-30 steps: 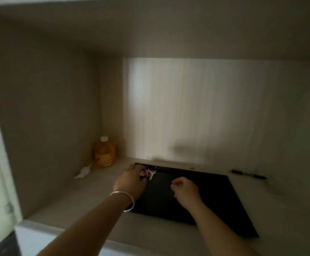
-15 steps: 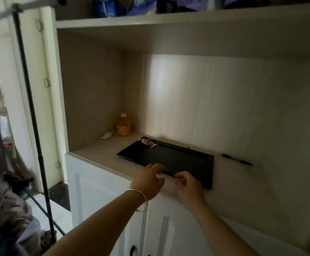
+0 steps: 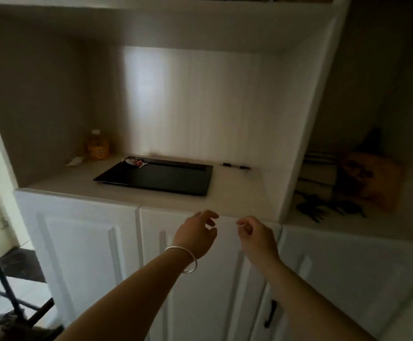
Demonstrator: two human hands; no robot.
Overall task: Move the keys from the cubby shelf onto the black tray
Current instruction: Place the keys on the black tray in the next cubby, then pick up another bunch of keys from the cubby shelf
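The keys [image 3: 135,162], with a pink and white fob, lie on the far left corner of the black tray [image 3: 166,179]. The flat tray rests on the floor of the cubby shelf [image 3: 237,195]. My left hand [image 3: 197,233], with a silver bangle on the wrist, hangs in front of the shelf's front edge, fingers loosely apart and holding nothing. My right hand [image 3: 256,236] is beside it, fingers curled in with nothing in them. Both hands are below and in front of the tray, well apart from it.
An orange bottle [image 3: 97,147] stands in the cubby's back left corner beside a scrap of white paper [image 3: 74,161]. A black pen [image 3: 235,166] lies right of the tray. White cabinet doors [image 3: 82,254] are below. The right compartment holds folded cloth and dark items [image 3: 333,190].
Both hands have drawn back from the tray to below the shelf's front edge. The keys were released and stay on the tray. The view has backed away and swung right.
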